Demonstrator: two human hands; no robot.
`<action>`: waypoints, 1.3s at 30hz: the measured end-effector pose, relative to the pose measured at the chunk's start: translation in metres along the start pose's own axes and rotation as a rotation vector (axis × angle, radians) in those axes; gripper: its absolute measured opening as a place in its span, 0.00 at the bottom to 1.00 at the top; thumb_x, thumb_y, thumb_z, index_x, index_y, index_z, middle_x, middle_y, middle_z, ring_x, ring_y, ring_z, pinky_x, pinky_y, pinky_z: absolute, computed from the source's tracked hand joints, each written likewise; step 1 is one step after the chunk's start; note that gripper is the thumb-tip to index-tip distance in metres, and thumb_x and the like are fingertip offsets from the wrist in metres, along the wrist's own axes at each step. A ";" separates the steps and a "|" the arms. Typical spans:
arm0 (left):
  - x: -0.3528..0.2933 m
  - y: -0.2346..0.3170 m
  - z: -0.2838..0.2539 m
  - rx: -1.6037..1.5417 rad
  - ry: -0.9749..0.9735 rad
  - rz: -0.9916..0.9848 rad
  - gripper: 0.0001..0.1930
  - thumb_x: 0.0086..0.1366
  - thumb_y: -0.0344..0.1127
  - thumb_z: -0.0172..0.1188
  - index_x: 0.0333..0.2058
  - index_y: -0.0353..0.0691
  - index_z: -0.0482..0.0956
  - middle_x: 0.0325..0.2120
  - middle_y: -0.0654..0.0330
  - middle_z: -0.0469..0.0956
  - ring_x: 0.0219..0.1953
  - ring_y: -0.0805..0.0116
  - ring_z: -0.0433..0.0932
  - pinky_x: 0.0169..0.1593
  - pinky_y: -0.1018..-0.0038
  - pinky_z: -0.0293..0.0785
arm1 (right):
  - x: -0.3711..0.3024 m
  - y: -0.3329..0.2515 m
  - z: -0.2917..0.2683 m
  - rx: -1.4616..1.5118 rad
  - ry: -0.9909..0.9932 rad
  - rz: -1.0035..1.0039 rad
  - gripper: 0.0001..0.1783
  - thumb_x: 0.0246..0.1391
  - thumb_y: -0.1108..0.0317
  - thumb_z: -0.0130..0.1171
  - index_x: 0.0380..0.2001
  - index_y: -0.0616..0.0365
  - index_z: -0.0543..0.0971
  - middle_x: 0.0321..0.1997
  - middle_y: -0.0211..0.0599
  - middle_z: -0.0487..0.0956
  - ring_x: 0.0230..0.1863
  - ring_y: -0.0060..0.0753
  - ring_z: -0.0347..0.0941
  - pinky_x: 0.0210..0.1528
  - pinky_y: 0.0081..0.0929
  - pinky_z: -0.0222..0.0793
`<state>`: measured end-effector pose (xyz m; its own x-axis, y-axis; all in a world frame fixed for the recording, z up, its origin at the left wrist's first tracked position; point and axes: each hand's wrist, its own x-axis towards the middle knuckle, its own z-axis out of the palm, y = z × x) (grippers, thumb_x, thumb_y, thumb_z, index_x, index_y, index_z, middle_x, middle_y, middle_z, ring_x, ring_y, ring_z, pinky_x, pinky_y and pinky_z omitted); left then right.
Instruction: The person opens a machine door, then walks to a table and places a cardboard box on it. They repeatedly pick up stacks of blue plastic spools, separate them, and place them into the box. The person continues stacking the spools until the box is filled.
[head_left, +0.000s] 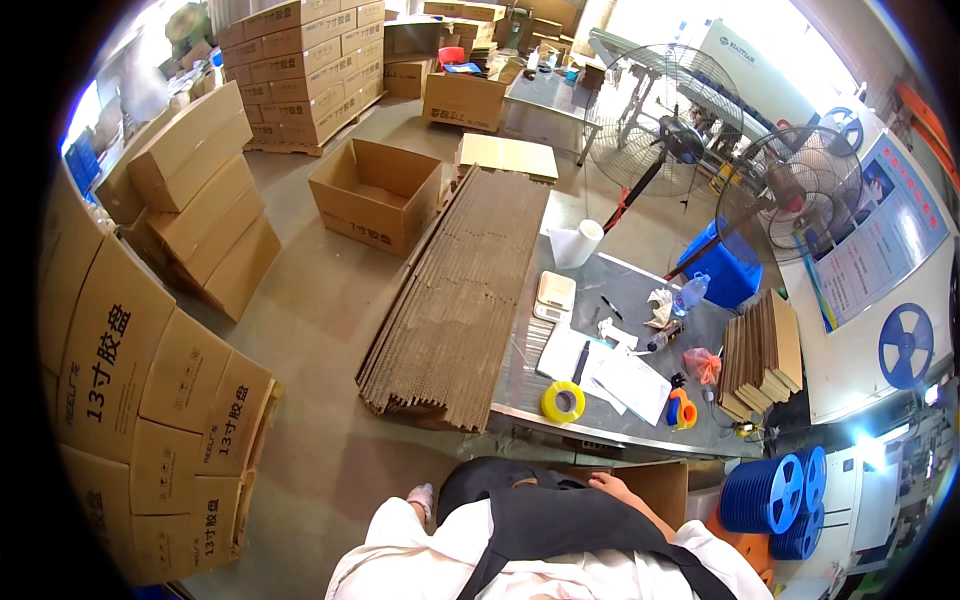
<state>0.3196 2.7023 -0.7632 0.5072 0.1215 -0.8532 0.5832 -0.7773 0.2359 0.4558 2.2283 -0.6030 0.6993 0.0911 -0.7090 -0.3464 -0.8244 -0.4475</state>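
Low in front of my body, my right hand [610, 485] is beside a brown cardboard box [662, 485] below the table's near edge. Its fingers point left and are partly hidden, so I cannot make out whether they grip the box. My left hand is out of sight; only the white sleeve [395, 545] on that side shows. Ahead of me, a long stack of flattened cardboard [460, 290] lies along the left part of the dark table [515, 385]. Nearest me on the table are a yellow tape roll [563, 402], paper sheets [630, 383] and an orange-and-blue tape dispenser [682, 410].
Sealed cartons [110, 340] are piled at left, and more cartons [300, 75] stand on a pallet behind. An open carton [375, 195] sits on the floor. Large fans [680, 140], a blue bin [720, 265], upright cardboard sheets [760, 350] and blue reels [765, 495] line the right.
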 end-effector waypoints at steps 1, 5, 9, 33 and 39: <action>-0.019 0.016 -0.008 0.013 0.011 0.024 0.18 0.67 0.38 0.40 0.49 0.39 0.75 0.54 0.51 0.71 0.59 0.58 0.68 0.59 0.64 0.68 | -0.002 0.002 -0.004 -0.021 -0.001 0.009 0.31 0.55 0.48 0.55 0.57 0.54 0.71 0.57 0.44 0.74 0.58 0.43 0.70 0.59 0.30 0.64; -0.029 0.019 -0.019 -0.026 -0.020 0.076 0.18 0.65 0.37 0.41 0.47 0.39 0.76 0.52 0.50 0.73 0.56 0.56 0.71 0.56 0.63 0.70 | -0.004 -0.018 -0.003 -0.023 -0.028 0.002 0.30 0.55 0.47 0.55 0.57 0.53 0.71 0.57 0.43 0.74 0.58 0.43 0.70 0.59 0.31 0.64; 0.005 -0.003 -0.008 -0.690 -0.026 -0.194 0.21 0.64 0.46 0.42 0.46 0.36 0.75 0.48 0.51 0.75 0.51 0.49 0.72 0.53 0.62 0.68 | 0.007 -0.001 0.015 0.007 0.019 -0.023 0.29 0.56 0.50 0.55 0.56 0.56 0.72 0.56 0.43 0.75 0.55 0.41 0.72 0.56 0.31 0.66; -0.111 0.035 0.034 -0.372 -0.140 0.022 0.23 0.67 0.45 0.50 0.54 0.36 0.71 0.46 0.53 0.77 0.51 0.65 0.74 0.56 0.72 0.65 | 0.042 0.199 0.131 0.418 0.386 0.519 0.27 0.49 0.55 0.62 0.53 0.51 0.74 0.50 0.49 0.77 0.53 0.47 0.72 0.54 0.39 0.68; -0.161 0.087 0.074 -0.458 -0.145 0.052 0.22 0.69 0.43 0.50 0.56 0.36 0.69 0.45 0.55 0.77 0.48 0.69 0.74 0.55 0.75 0.66 | 0.021 0.220 0.111 0.261 0.810 0.227 0.15 0.53 0.64 0.57 0.44 0.55 0.78 0.38 0.49 0.80 0.39 0.52 0.76 0.40 0.42 0.72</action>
<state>0.2412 2.5693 -0.6398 0.4683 -0.0229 -0.8833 0.7956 -0.4239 0.4328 0.3251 2.1111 -0.7768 0.7906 -0.5650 -0.2361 -0.5934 -0.6118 -0.5230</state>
